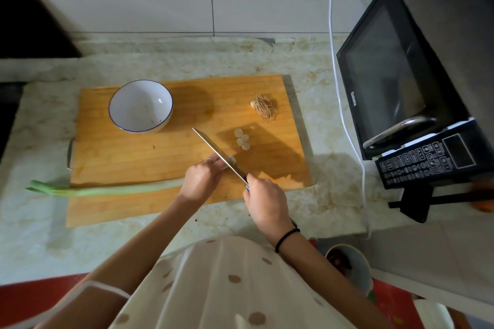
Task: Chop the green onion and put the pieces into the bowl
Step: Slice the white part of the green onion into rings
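A long green onion [107, 189] lies across the front of the wooden cutting board [133, 157], its green tip hanging off the left edge. My left hand [203, 179] grips its white end. My right hand [264, 200] holds the knife [219, 155] by the handle, and the blade rests on the onion right beside my left fingers. Several cut white rounds [242, 139] lie on the board just beyond the blade. A white bowl [141, 105] with a blue rim stands at the board's back left, with nothing in it but a few specks.
The cut-off root tuft [264, 107] lies at the board's back right. A black microwave [406, 83] with a white cable [344, 120] stands on the counter to the right. A cup [350, 267] sits low at the right, below the counter edge.
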The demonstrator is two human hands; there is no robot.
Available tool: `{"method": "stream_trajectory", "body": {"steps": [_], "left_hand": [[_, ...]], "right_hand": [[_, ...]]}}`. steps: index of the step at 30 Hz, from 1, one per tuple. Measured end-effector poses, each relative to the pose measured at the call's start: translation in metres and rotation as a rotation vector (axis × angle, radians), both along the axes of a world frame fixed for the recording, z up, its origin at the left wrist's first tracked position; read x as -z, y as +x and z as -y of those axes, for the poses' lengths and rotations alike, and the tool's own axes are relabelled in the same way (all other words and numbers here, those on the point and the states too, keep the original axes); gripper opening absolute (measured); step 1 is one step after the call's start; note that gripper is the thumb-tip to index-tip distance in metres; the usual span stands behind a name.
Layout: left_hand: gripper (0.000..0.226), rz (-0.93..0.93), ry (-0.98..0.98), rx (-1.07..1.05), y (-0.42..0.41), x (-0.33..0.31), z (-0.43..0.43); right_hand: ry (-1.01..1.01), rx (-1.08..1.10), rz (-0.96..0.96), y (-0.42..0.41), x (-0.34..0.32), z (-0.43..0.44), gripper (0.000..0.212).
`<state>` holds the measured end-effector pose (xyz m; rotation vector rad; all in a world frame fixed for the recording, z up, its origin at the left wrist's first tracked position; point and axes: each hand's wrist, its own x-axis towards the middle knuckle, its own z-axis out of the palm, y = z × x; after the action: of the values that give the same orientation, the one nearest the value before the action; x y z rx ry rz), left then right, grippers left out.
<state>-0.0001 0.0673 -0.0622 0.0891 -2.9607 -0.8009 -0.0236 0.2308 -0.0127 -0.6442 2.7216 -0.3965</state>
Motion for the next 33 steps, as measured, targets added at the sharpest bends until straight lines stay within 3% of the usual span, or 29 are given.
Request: {"method": "stream_trajectory", "body": {"steps": [20, 33], "left_hand": [[0.038, 0.050, -0.034, -0.041, -0.005, 0.003, -0.003], [0.029, 0.189, -0.092, -0.034, -0.013, 0.000, -0.002]], "right_hand": [[-0.032, 0.120, 0.128, -0.014, 0.008, 0.001, 0.029], [-0.031, 0.123, 0.120, -0.020, 0.015, 0.017, 0.015]]}}
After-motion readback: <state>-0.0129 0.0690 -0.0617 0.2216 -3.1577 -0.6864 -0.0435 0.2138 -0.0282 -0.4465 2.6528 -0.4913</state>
